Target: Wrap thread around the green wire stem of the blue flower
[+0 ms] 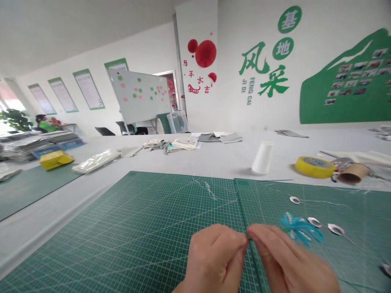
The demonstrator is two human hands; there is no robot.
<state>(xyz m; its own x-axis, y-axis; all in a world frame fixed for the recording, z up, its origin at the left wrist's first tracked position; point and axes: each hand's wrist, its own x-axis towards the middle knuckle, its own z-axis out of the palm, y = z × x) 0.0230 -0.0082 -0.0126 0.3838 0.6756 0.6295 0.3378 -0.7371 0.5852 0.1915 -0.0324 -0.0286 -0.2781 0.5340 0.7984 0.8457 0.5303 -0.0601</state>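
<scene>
My left hand (218, 256) and my right hand (287, 258) meet fingertip to fingertip above the seam between two green cutting mats. Both are closed in a pinch. A tiny bit of green shows between the fingertips, too small to name. Just beyond my right hand lies a blue looped flower-like piece (301, 228) with white specks. Near it on the right cutting mat (262, 199) are several small white oval pieces with dark edges, such as this oval piece (336, 229), trailing thin strands. A green strand (354, 283) runs out at the lower right.
Loose white threads (210, 190) lie on the left cutting mat (146, 215). Behind the mats stand a white cone (262, 158), a yellow tape roll (314, 167) and a cardboard tube (353, 173). Folded cloths (185, 143), a plastic-wrapped pack (96, 160) and a yellow box (56, 160) sit farther left.
</scene>
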